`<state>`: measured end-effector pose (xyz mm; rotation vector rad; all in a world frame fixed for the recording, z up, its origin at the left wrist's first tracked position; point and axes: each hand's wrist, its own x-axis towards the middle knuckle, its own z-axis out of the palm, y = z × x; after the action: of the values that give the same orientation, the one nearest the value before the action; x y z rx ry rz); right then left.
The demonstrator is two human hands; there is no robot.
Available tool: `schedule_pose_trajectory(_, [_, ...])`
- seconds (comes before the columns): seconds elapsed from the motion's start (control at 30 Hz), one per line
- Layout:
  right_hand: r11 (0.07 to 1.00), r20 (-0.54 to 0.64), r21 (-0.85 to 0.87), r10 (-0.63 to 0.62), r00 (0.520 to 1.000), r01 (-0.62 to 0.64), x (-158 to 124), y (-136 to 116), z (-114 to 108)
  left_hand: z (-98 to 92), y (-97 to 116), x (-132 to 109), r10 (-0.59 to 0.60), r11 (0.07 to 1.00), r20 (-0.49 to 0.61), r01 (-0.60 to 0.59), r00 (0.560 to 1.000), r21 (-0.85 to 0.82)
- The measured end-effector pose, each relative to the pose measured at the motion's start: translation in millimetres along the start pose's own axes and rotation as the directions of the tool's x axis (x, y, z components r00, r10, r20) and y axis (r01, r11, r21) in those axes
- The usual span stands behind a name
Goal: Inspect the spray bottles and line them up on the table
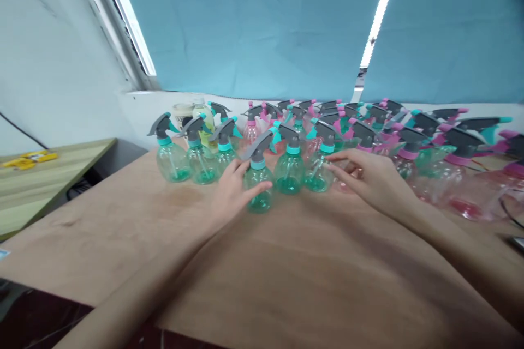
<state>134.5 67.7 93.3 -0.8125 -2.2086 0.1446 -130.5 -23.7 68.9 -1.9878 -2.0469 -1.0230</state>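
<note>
Left hand (231, 193) is closed round a teal spray bottle (258, 188), thumb across its front. The bottle stands upright on the bench (286, 262). Right hand (370, 177) is held open and flat, nothing gripped, fingertips at a second teal bottle (317, 172) just left of it. Dip tubes are seen inside both; they are probably empty, but blur prevents certainty. Pink bottles (450, 174) beyond the right hand are smeared and cut off at the edge.
</note>
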Motion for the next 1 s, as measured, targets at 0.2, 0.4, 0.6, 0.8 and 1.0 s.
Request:
schedule_pose_trajectory(0.2, [0.998, -0.145, -0.016, 0.065, 0.987, -0.068, 23, -12, 27, 11.7, 1, 14, 0.028, 1.0, -0.025, -0.028, 0.999, -0.003])
schedule_pose_trajectory(0.4, [0.993, -0.158, -0.091, 0.065, 0.985, -0.08, 47, -20, 47, 15.8, 0, 15, 0.027, 1.0, -0.039, -0.027, 0.999, 0.002])
schedule_pose_trajectory(0.6, [0.959, -0.027, -0.199, 0.201, 0.979, -0.203, 74, -24, 56, 11.8, -1, 13, -0.001, 1.0, -0.042, 0.003, 0.999, 0.027])
schedule_pose_trajectory(0.8, [0.942, -0.048, -0.276, 0.183, 0.982, -0.19, 76, -27, 57, 8.8, -3, 19, -0.015, 0.997, -0.034, 0.018, 0.999, 0.07])
schedule_pose_trajectory(1.0, [0.943, -0.043, -0.3, 0.14, 0.989, -0.146, 55, -35, 50, 4.9, -3, 23, -0.009, 0.993, 0.01, 0.008, 1.0, 0.118])
